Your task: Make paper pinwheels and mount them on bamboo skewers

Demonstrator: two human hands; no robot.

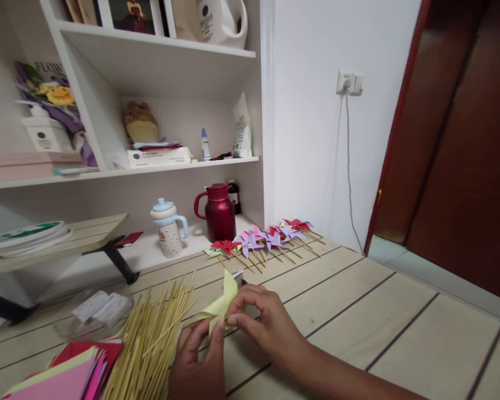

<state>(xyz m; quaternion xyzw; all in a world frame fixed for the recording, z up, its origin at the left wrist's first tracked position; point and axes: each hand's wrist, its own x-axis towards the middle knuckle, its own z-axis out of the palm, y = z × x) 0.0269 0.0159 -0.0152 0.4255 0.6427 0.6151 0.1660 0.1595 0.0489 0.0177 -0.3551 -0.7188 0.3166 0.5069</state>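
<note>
From my head, one camera is looking forward and down over my near fingers [255, 299], facing across the tabletop [383, 325] toward shelving [170, 65] on the far left.

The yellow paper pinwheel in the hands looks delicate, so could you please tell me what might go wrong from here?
The yellow paper pinwheel is pinched near its middle by both the left hand and the right hand, so its thin-looking paper might crease or tear if they pull apart.

The thin sticks lie loose beside the left hand, which could knock and scatter them.
</note>
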